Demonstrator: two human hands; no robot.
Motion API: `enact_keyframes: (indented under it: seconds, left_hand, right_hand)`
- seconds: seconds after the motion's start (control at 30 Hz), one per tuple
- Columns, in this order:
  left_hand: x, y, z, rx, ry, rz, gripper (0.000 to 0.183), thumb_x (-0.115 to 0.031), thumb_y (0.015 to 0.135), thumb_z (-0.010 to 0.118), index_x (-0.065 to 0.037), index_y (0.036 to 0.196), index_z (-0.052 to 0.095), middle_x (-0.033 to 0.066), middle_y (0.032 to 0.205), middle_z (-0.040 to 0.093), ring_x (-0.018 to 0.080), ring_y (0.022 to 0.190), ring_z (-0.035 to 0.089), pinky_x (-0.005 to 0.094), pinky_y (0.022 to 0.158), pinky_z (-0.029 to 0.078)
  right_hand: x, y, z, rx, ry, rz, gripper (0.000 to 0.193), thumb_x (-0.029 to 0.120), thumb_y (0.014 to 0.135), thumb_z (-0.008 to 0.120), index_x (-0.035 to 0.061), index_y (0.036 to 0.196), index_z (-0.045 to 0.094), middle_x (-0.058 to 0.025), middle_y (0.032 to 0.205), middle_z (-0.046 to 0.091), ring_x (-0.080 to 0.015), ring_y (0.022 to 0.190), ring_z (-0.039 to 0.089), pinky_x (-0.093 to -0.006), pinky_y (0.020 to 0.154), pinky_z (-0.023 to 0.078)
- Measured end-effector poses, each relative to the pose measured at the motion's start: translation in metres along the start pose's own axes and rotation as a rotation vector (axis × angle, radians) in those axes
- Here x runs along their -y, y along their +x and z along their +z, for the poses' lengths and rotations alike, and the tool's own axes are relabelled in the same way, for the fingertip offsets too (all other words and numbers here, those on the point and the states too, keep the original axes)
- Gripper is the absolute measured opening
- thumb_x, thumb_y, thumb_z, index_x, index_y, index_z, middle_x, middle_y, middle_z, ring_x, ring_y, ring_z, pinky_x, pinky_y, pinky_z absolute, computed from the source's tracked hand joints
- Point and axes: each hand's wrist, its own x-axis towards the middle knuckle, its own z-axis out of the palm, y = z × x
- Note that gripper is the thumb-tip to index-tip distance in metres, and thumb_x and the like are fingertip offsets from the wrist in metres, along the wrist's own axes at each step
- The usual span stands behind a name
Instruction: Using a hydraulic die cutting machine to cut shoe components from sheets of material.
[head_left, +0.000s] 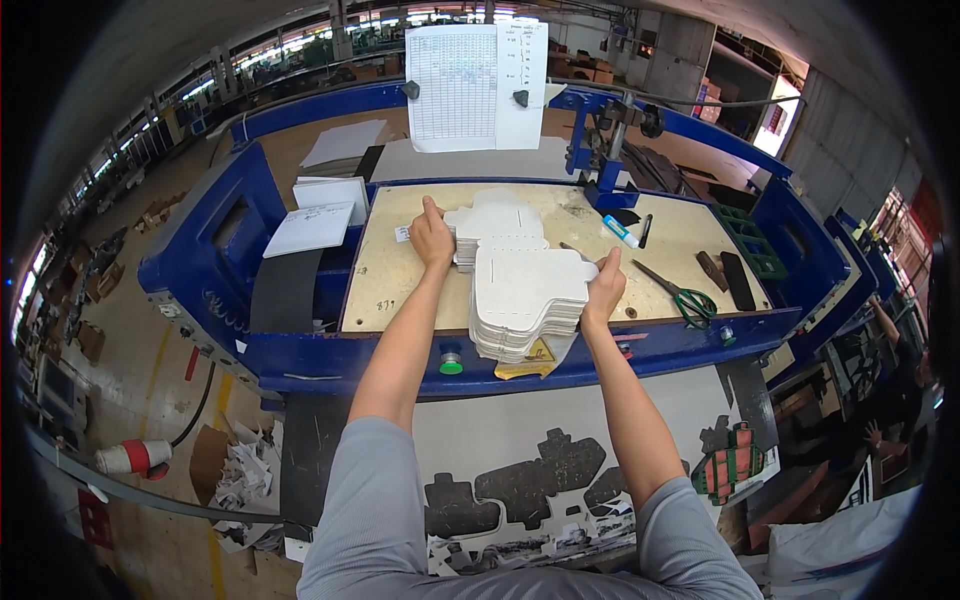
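Two piles of off-white die-cut card pieces are in front of me, each with rounded corners, tabs and slits. My left hand (pixel 432 238) is closed on the left edge of the farther stack (pixel 497 212), its thumb pointing up. My right hand (pixel 604 290) grips the right side of the nearer stack (pixel 528 280), by its tab. The nearer stack is taller and juts out over the front edge of the pale wooden board (pixel 395 290). Its far edge meets or overlaps the farther stack. My fingertips are partly hidden by the card.
Scissors (pixel 690 300), a glue tube (pixel 620 231) and a dark block (pixel 738 281) lie on the board's right. A blue machine frame (pixel 200 240) surrounds it. Below, cut-out card sheet (pixel 440 410) and a red-and-green cutting die (pixel 730 465) lie. Paper sheets (pixel 470 85) hang ahead.
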Motion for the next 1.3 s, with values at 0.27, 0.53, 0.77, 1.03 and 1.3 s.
enact_keyframes:
  seconds: [0.27, 0.53, 0.77, 1.03, 1.3]
  left_hand:
    - [-0.006, -0.003, -0.001, 0.116, -0.066, -0.204, 0.069, -0.053, 0.096, 0.027, 0.001, 0.070, 0.064, 0.0208, 0.077, 0.066, 0.0391, 0.078, 0.061, 0.0448, 0.073, 0.043]
    - [-0.006, -0.004, 0.000, 0.081, -0.045, -0.168, 0.069, -0.055, 0.095, 0.026, 0.001, 0.073, 0.059, 0.0179, 0.074, 0.063, 0.0334, 0.075, 0.057, 0.0420, 0.075, 0.040]
    - [-0.008, -0.007, 0.000, 0.102, -0.087, -0.167, 0.066, -0.050, 0.097, 0.027, 0.002, 0.073, 0.060, 0.0209, 0.076, 0.064, 0.0369, 0.077, 0.060, 0.0436, 0.073, 0.042]
    - [0.002, -0.005, 0.004, 0.075, -0.132, -0.178, 0.065, -0.049, 0.097, 0.031, 0.003, 0.074, 0.062, 0.0215, 0.078, 0.065, 0.0367, 0.079, 0.060, 0.0427, 0.075, 0.042]
    - [0.002, -0.005, 0.008, 0.037, -0.115, -0.197, 0.066, -0.051, 0.096, 0.030, 0.003, 0.076, 0.063, 0.0223, 0.079, 0.066, 0.0385, 0.080, 0.060, 0.0436, 0.077, 0.042]
  right_hand:
    - [-0.001, -0.002, 0.000, 0.014, 0.027, 0.082, 0.069, 0.047, 0.098, 0.031, -0.0079, 0.062, 0.050, -0.0195, 0.056, 0.052, -0.0269, 0.056, 0.045, -0.0427, 0.060, 0.036]
    - [0.006, 0.001, 0.000, 0.087, 0.019, 0.115, 0.068, 0.050, 0.098, 0.032, -0.0054, 0.058, 0.041, -0.0139, 0.051, 0.042, -0.0221, 0.054, 0.037, -0.0425, 0.057, 0.031]
    - [0.000, -0.001, -0.002, 0.093, 0.079, 0.137, 0.068, 0.049, 0.098, 0.034, -0.0076, 0.062, 0.044, -0.0151, 0.054, 0.045, -0.0208, 0.056, 0.039, -0.0416, 0.058, 0.033]
    - [0.001, -0.001, 0.002, 0.065, 0.143, 0.131, 0.060, 0.051, 0.097, 0.036, 0.0089, 0.054, 0.030, 0.0003, 0.053, 0.029, -0.0127, 0.054, 0.029, -0.0341, 0.052, 0.026]
    - [0.001, 0.000, 0.000, 0.078, 0.117, 0.153, 0.067, 0.048, 0.097, 0.035, -0.0078, 0.061, 0.043, -0.0134, 0.054, 0.046, -0.0204, 0.056, 0.038, -0.0414, 0.057, 0.032]
